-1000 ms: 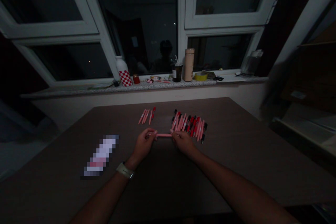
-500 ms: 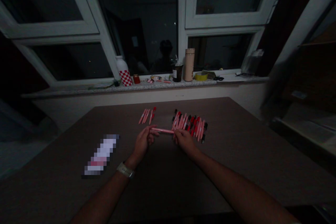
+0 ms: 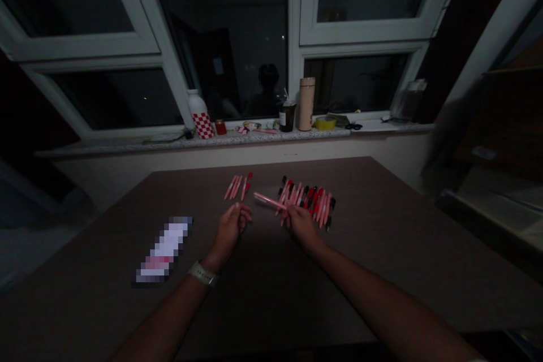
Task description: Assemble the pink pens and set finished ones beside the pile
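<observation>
My right hand [image 3: 302,224] grips a pink pen [image 3: 270,201] by one end, its free end pointing up and left above the brown table [image 3: 382,226]. My left hand [image 3: 230,229] hovers just left of it with fingers loosely curled and nothing visible in them. A row of several pink, red and black pens [image 3: 307,199] lies just beyond my right hand. A smaller group of pink and red pens [image 3: 238,186] lies beyond my left hand.
A blurred-out flat object [image 3: 163,250] lies on the table to the left. The windowsill [image 3: 127,144] carries a red-checked white bottle [image 3: 200,115], a tan flask [image 3: 305,104], a dark cup [image 3: 287,117], a yellow tape roll [image 3: 324,123] and small clutter.
Both hands held the pink pen level between them; my left hand has let go, and my right hand has lifted the pen's free end up and away toward the far side.
</observation>
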`<state>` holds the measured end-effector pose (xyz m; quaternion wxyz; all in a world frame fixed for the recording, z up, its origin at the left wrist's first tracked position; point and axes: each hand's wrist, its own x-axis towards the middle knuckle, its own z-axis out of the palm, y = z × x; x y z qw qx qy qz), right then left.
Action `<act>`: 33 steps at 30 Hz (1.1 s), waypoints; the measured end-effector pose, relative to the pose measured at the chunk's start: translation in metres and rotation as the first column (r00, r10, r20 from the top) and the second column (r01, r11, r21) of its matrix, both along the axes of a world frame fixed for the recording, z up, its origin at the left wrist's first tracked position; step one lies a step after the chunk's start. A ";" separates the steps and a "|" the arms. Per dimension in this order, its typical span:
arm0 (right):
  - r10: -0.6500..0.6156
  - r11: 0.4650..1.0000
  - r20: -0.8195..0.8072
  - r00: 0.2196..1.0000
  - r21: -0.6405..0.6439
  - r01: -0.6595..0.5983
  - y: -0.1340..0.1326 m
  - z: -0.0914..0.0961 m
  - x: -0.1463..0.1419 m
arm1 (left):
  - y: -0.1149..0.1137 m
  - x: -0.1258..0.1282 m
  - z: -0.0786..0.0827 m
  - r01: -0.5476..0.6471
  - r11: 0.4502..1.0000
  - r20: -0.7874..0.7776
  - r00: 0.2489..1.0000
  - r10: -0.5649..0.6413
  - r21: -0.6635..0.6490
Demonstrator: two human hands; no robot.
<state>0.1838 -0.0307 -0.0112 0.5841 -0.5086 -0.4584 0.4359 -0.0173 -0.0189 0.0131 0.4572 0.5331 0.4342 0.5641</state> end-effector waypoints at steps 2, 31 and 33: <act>-0.004 1.000 0.000 1.000 0.002 0.004 -0.001 0.002 0.000 | 0.000 0.000 0.000 0.022 1.000 0.001 1.000 -0.022 -0.018; 0.030 0.999 0.021 0.999 0.011 -0.030 -0.003 0.000 0.000 | -0.010 0.001 0.003 0.177 0.967 0.023 0.984 -0.176 -0.181; 0.029 0.999 0.028 0.999 0.024 -0.030 -0.003 -0.001 0.001 | -0.012 0.002 0.005 0.212 0.954 0.071 0.977 -0.201 -0.213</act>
